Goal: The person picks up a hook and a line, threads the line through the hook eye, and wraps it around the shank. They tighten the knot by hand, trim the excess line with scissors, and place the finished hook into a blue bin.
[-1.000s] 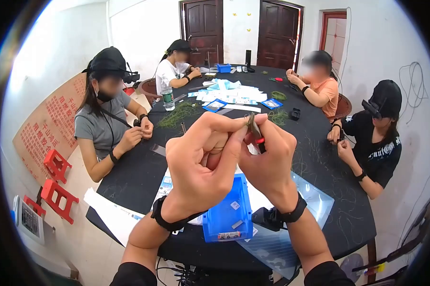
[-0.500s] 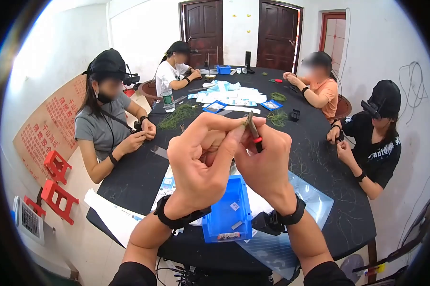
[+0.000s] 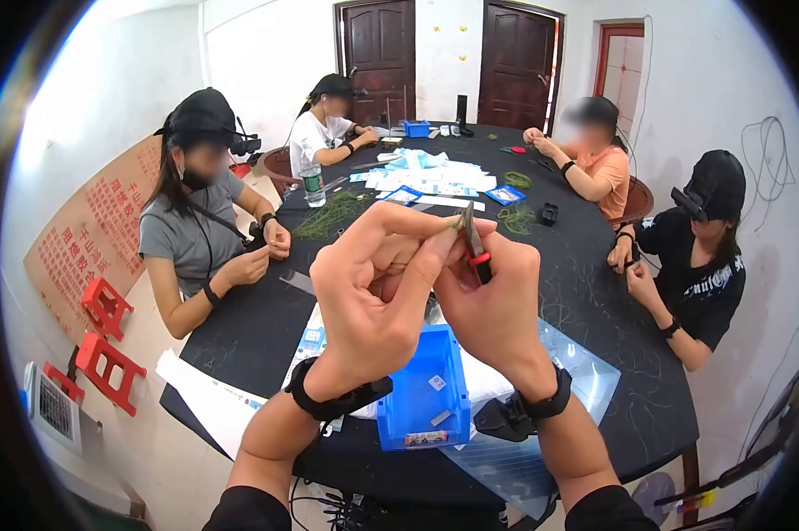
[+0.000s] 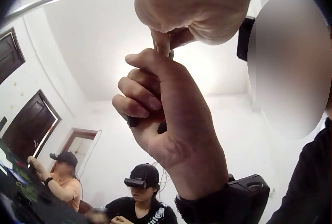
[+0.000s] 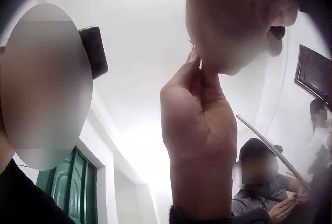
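Both hands are raised over the near part of the black table in the head view. My right hand (image 3: 492, 288) grips pliers (image 3: 474, 237) with metal jaws pointing up and a red band near the joint; their dark handles show between the fingers in the left wrist view. My left hand (image 3: 373, 296) pinches something tiny and greenish (image 3: 457, 225) between thumb and forefinger, right beside the jaws. What exactly it is cannot be made out. The two hands touch at the fingertips.
Below the hands stands a blue bin (image 3: 423, 389) on the black table (image 3: 240, 345). Farther off lie green strands (image 3: 333, 214), a paper pile (image 3: 430, 173), blue packets (image 3: 506, 194) and a bottle (image 3: 314, 188). Several people sit around the table.
The pliers have turned more upright and their jaws show more clearly. Both hands have shifted slightly left; the left hand still pinches at the jaws.
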Motion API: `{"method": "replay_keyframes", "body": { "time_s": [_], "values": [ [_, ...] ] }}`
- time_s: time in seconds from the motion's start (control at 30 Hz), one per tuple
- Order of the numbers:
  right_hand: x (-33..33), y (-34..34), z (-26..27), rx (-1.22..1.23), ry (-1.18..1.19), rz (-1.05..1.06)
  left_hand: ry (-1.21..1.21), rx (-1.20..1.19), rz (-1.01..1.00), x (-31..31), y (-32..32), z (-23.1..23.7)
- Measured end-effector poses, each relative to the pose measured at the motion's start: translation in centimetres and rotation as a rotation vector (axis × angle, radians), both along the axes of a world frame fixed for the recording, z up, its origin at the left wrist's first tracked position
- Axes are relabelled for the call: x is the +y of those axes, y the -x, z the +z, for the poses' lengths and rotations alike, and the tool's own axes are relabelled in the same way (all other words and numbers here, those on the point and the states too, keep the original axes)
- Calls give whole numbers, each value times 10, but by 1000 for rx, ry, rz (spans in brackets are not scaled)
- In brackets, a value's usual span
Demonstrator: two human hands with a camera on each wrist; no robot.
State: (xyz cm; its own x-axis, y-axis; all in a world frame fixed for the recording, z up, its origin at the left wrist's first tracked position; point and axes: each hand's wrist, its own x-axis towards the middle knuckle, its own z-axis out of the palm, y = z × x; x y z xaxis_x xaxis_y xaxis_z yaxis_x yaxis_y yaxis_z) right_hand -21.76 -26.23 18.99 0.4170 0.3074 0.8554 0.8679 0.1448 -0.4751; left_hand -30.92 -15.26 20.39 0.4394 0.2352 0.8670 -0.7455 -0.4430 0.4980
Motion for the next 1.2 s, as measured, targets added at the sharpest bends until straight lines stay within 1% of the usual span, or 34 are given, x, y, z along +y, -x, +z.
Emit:
{"method": "replay_keyframes", "body": {
  "time_s": [0.07, 0.13, 0.27, 0.33, 0.57, 0.63, 0.77, 0.97, 1.07, 1.2],
  "values": [
    [0, 0, 1, -1, 17, 0, -5, 19, -12, 0, 0, 2],
    [0, 1, 1, 6, 18, 13, 49, 11, -32, -1, -2, 1],
    [-2, 2, 3, -4, 44, 8, 43, 50, -35, 0, 0, 2],
    [-3, 3, 5, 1, 52, 21, 66, 7, -10, -3, -2, 2],
    [-3, 2, 3, -39, 49, -1, 49, 8, 20, 2, -6, -3],
    [-3, 1, 3, -56, 49, -7, 13, -1, 73, 3, -6, -4],
    [-2, 1, 1, -71, 47, -11, 67, -23, 75, -2, -7, -3],
    [-1, 0, 0, -82, 45, 1, 39, -40, 78, 4, -9, -7],
    [-1, 0, 0, -81, 57, -1, 25, -48, 116, 5, -9, -6],
    [1, -3, -1, -126, 38, -3, 53, -35, 101, 6, -9, -4]
  ]
}}
